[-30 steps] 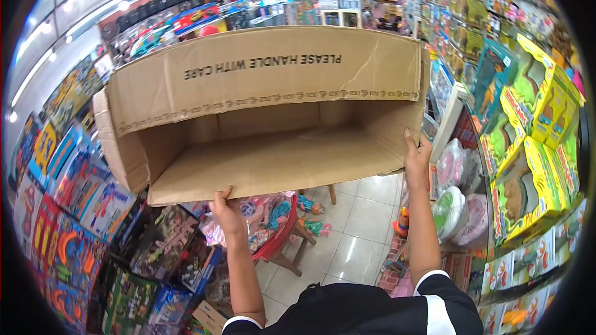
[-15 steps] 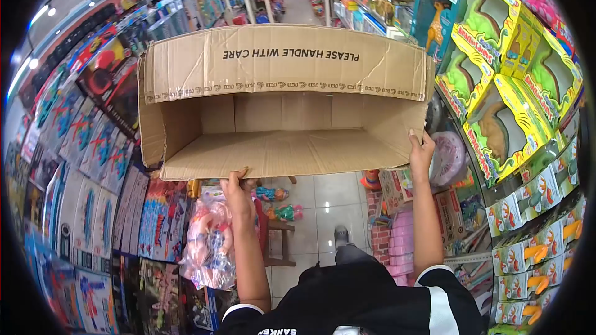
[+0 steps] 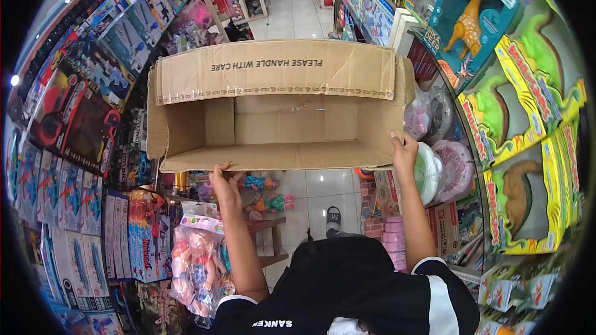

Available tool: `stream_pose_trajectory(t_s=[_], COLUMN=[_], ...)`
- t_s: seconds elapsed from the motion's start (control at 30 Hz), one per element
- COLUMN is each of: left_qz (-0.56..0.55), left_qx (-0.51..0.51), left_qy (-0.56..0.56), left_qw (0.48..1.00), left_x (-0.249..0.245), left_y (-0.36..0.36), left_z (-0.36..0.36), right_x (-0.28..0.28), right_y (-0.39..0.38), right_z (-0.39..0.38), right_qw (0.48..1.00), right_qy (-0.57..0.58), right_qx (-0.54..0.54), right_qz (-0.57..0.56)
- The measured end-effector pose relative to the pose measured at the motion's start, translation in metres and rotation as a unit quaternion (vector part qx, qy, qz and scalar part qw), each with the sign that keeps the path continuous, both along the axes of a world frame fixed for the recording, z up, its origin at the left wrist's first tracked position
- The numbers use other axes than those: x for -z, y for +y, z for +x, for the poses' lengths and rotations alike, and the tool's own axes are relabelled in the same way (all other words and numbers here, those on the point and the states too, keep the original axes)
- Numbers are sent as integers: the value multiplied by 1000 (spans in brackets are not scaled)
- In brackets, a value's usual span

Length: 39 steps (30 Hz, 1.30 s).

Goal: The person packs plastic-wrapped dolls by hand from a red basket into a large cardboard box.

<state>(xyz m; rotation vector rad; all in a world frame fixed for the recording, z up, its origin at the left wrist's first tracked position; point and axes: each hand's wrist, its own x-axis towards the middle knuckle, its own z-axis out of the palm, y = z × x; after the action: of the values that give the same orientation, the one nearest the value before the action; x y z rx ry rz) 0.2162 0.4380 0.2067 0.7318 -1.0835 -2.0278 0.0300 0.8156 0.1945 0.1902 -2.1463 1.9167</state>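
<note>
A large brown cardboard box point(image 3: 276, 72) is held out in front of me, its open side facing me. Inside, only bare cardboard walls show. "PLEASE HANDLE WITH CARE" reads upside down on its upper flap. My left hand point(image 3: 225, 186) grips the lower edge left of the middle, fingertips over the rim. At the lower right corner, my right hand point(image 3: 405, 152) is closed on the box, thumb and fingers on its edge. The fingers behind the cardboard are hidden.
I stand in a narrow shop aisle with a tiled floor point(image 3: 320, 201). Bagged dolls point(image 3: 197, 267) and a wooden stool point(image 3: 271, 236) are at the left. Boxed dinosaur toys point(image 3: 518, 201) and a boxed deer toy point(image 3: 465, 25) line the right. Wrapped round items point(image 3: 452, 170) sit beside the box.
My view has advanced along the aisle, and the shelves on both sides have shifted. The box sits slightly lower and its right end farther left in view, with both hands still gripping it.
</note>
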Motion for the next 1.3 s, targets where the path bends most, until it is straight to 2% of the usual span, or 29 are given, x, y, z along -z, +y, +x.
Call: stream_pose_trajectory(t_s=[0.17, 0.37, 0.5, 0.7, 0.77, 0.97, 1.03, 1.1, 1.3], left_qz=[9, 21, 24, 86, 93, 137, 141, 162, 136], left_qx=[-2, 10, 12, -44, -30, -65, -71, -70, -131], left_qy=[-27, -81, -67, -102, -99, -107, -106, -162, -182], left_qw=[1000, 996, 997, 990, 990, 983, 982, 971, 965], left_x=[21, 37, 47, 80, 87, 112, 101, 92, 136], left_y=[-10, -25, -36, -71, -84, -108, -106, -110, -133], left_z=[-29, -56, -76, -103, -106, -115, -120, -121, -124], right_x=[17, 33, 47, 55, 49, 81, 76, 86, 94], right_y=[-14, -37, -58, -106, -129, -167, -178, -194, -248], right_z=[-36, -74, -104, -151, -164, -209, -220, -235, -284], right_qw=[998, 995, 991, 985, 980, 973, 968, 964, 950], right_qy=[-52, -88, -118, -129, -155, -149, -153, -142, -158], right_qx=[-3, -29, -40, -62, -59, -97, -107, -124, -178], right_qz=[42, 39, 51, 98, 108, 144, 167, 187, 204])
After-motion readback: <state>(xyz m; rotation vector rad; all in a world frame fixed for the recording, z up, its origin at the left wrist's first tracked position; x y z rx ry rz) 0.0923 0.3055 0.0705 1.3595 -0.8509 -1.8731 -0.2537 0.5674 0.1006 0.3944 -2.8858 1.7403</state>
